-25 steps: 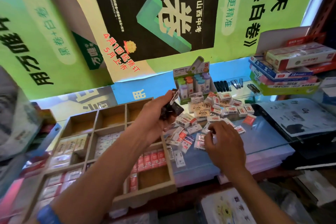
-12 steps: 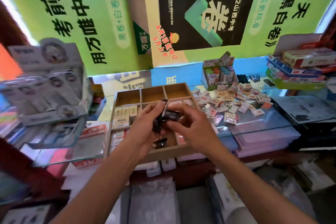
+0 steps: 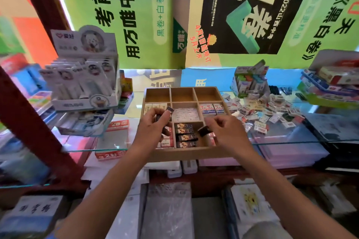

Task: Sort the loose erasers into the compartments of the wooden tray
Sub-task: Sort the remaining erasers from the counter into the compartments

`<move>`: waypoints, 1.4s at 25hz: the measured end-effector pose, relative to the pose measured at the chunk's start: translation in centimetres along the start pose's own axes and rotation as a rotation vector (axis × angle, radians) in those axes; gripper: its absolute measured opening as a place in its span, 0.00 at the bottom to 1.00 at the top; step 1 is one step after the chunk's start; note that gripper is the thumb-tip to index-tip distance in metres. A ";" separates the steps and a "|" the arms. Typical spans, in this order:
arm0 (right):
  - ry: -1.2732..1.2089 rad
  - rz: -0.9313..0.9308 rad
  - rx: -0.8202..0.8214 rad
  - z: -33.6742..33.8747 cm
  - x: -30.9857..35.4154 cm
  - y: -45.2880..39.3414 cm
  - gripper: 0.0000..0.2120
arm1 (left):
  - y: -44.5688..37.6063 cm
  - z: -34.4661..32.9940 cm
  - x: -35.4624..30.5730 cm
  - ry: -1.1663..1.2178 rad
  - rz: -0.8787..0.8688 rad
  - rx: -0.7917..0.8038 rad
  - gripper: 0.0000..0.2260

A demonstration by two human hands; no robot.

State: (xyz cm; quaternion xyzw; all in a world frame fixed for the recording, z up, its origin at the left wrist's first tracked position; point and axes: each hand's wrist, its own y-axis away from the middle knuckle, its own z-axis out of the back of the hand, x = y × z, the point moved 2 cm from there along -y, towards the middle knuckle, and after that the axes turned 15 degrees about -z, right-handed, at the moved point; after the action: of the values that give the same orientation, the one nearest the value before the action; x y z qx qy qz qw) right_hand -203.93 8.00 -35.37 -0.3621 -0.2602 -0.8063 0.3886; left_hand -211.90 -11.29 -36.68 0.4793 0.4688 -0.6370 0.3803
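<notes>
Eraser in right hand lies crosswise, tilted.

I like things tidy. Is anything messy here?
Yes. A heap of loose erasers lies jumbled on the glass shelf, right of the wooden tray, pointing every way. Inside the tray, erasers sit in neat rows.

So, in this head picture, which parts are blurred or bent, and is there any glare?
Head view: the left edge and the bottom are smeared by blur; the red post and the posters lean, bent by the wide lens. The wooden tray and both hands, left hand and right hand, are fairly sharp. Backlight glows through the posters; no strong glare on the tray.
</notes>
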 end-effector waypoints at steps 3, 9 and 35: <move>0.322 0.047 0.121 -2.3 1.1 -0.4 0.16 | -0.7 -0.6 0.5 -0.123 -0.084 0.041 0.07; -0.028 -0.032 0.100 -0.7 0.1 -1.1 0.13 | -1.3 -1.1 2.2 -0.174 -0.108 0.087 0.06; 0.490 0.308 0.366 -0.7 2.4 -7.7 0.05 | -0.9 -1.2 2.6 -0.199 -0.172 0.167 0.03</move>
State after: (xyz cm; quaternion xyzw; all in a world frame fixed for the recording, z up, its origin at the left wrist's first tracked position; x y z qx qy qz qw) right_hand -211.56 10.81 -34.96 -0.1170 -0.2416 -0.7411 0.6154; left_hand -213.10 -9.95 -39.08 0.4020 0.4137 -0.7482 0.3278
